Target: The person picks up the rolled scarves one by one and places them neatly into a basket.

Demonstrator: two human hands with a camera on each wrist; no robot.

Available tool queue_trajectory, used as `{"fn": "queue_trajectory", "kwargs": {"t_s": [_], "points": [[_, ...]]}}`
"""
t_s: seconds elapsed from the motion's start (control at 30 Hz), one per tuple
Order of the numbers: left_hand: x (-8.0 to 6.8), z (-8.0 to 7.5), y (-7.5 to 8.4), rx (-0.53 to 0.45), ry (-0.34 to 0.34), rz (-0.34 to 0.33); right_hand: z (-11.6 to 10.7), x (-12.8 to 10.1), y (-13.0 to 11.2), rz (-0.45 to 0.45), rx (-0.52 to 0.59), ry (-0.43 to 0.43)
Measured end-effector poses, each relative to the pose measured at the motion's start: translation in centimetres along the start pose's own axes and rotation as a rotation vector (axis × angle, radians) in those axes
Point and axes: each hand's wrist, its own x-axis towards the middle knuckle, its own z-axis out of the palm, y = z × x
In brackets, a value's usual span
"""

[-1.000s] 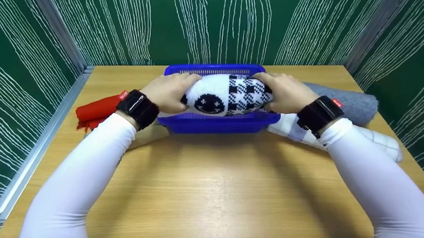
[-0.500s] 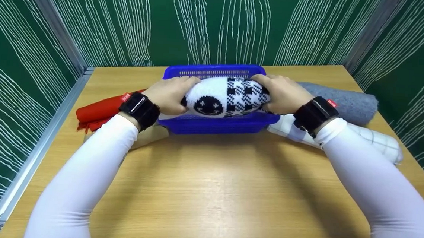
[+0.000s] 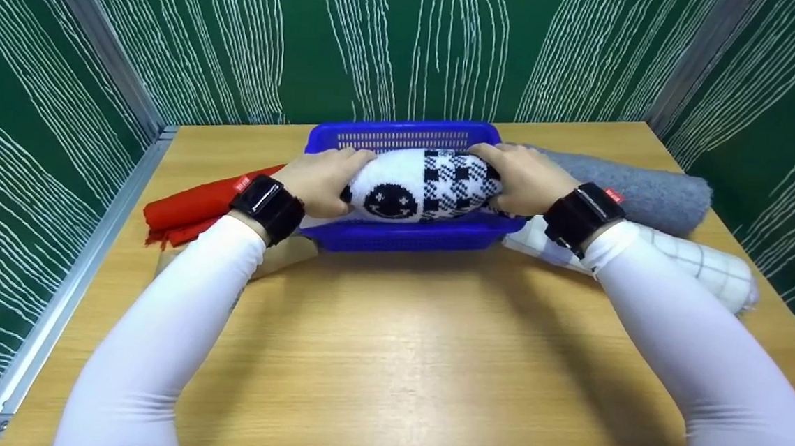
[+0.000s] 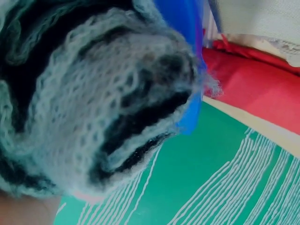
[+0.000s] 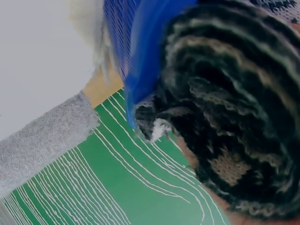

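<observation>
A rolled knitted scarf [image 3: 428,185], white and black with a smiley face and a checked part, lies crosswise over the blue plastic basket [image 3: 403,237]. My left hand [image 3: 323,179] grips its left end and my right hand [image 3: 523,179] grips its right end. The scarf's left rolled end [image 4: 112,103] fills much of the left wrist view. Dark coiled layers of the scarf [image 5: 234,108] show in the right wrist view, close to the basket's rim [image 5: 150,51]. The basket floor is mostly hidden beneath the roll.
Left of the basket lie a red rolled cloth [image 3: 192,205] and a beige one [image 3: 283,255], partly under my forearm. To the right are a grey roll [image 3: 641,191] and a white checked roll [image 3: 713,266]. Green walls with white lines surround the wooden table [image 3: 388,362] at the back and sides.
Both hands have lowered the scarf slightly toward the basket, and more of the basket's back wall shows. The right hand has shifted a little to the left.
</observation>
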Motion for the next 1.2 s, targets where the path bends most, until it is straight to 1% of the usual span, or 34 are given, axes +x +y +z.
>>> {"fn": "queue_trajectory", "kwargs": {"t_s": [0.13,0.3,0.47,0.67,0.97,1.2], "points": [[0.0,0.0,-0.1,-0.006,-0.002,-0.001,0.1,0.1,0.1,-0.007,0.012,0.002],[0.2,0.1,-0.3,-0.005,-0.013,-0.011,0.1,0.5,0.1,0.016,0.021,-0.018],[0.5,0.5,-0.5,-0.013,-0.029,-0.022,0.4,0.8,0.2,0.022,0.012,-0.039],[0.5,0.6,-0.3,-0.021,-0.029,-0.031,0.7,1.1,0.4,0.021,0.006,-0.046],[1.0,0.9,-0.4,0.01,-0.049,-0.049,1.1,1.4,0.6,0.041,0.015,-0.069],[1.5,1.5,-0.8,0.041,-0.078,-0.05,2.0,1.6,0.8,0.008,0.017,-0.05]]}}
